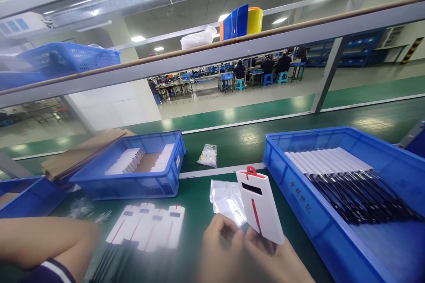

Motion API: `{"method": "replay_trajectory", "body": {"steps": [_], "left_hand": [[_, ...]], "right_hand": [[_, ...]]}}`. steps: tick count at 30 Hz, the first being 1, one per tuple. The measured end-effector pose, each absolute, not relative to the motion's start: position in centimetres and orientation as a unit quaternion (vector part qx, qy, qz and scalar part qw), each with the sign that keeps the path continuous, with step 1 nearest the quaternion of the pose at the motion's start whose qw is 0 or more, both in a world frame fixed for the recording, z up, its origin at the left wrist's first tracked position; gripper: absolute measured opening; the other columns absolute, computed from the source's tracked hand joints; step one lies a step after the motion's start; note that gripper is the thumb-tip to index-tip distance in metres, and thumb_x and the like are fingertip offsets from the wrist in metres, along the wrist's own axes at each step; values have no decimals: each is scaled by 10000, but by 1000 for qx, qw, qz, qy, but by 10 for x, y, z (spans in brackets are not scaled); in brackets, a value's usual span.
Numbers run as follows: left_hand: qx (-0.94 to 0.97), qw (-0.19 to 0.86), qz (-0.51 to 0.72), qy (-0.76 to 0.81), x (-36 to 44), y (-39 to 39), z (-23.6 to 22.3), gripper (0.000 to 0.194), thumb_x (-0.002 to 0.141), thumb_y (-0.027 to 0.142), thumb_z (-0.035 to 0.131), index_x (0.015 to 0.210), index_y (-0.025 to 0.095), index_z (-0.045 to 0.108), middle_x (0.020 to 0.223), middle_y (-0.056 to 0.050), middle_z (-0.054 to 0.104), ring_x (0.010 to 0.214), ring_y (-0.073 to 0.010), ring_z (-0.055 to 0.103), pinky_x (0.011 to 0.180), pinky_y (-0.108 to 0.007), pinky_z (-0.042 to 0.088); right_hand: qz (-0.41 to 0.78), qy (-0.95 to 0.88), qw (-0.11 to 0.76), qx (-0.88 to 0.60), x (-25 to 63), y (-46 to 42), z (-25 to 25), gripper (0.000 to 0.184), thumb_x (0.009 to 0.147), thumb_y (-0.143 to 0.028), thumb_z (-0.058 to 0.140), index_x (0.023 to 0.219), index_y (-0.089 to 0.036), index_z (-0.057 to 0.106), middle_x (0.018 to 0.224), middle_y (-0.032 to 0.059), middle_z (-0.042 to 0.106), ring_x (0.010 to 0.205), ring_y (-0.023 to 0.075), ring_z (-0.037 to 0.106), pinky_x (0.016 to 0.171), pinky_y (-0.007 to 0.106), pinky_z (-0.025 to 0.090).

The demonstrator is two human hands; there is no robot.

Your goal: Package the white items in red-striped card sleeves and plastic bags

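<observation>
My right hand grips a flat white case by its lower end. The case stands tilted, with a dark slot, a red strip down its front and a red loop at its top. Close beside it, my left hand has its fingers curled together; what they hold, if anything, is hidden. Behind my hands lies a clear plastic bag on the green bench. Several similar white cases lie to the left, with dark cords below them, partly blurred.
A large blue bin at right holds rows of white cases with black cords. Another blue bin at left contains white pieces. A small bag lies between them. Someone's bent arm reaches in at left. A shelf rail crosses overhead.
</observation>
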State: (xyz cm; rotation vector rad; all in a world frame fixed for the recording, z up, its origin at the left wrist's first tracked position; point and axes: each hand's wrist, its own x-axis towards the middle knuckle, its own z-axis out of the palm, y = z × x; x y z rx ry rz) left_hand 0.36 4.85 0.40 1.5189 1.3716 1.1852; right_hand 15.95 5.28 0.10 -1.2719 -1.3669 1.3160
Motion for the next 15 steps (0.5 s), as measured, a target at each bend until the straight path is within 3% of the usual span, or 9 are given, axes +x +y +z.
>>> {"method": "replay_trajectory", "body": {"steps": [4, 7, 11, 15], "left_hand": [[528, 523, 437, 507, 4, 51, 8, 249, 864, 378, 577, 725, 178, 524, 691, -11, 558, 698, -162, 515, 697, -281, 397], [510, 566, 432, 482, 2, 50, 15, 259, 859, 398, 593, 752, 171, 531, 740, -29, 601, 754, -177, 548, 719, -280, 404], [552, 525, 426, 488, 1, 49, 18, 218, 835, 351, 610, 725, 170, 557, 761, -34, 606, 765, -178, 542, 725, -281, 401], [593, 428, 444, 518, -3, 50, 8, 192, 829, 287, 568, 672, 180, 539, 716, -20, 547, 706, -161, 493, 690, -283, 378]], "right_hand": [[546, -551, 399, -489, 163, 56, -3, 422, 729, -593, 753, 654, -189, 654, 623, 16, 561, 599, 170, 503, 534, 274, 430], [556, -552, 396, -478, 165, 54, 0, 422, 732, -604, 752, 735, -189, 677, 661, 17, 592, 661, 198, 562, 609, 283, 488], [575, -545, 393, -467, 165, 48, 10, 492, 785, -637, 712, 947, -173, 693, 893, 64, 686, 906, 263, 637, 810, 326, 537], [569, -509, 374, -527, 168, 46, 15, 499, 814, -693, 650, 839, -195, 640, 828, 42, 665, 793, 232, 634, 700, 287, 538]]}}
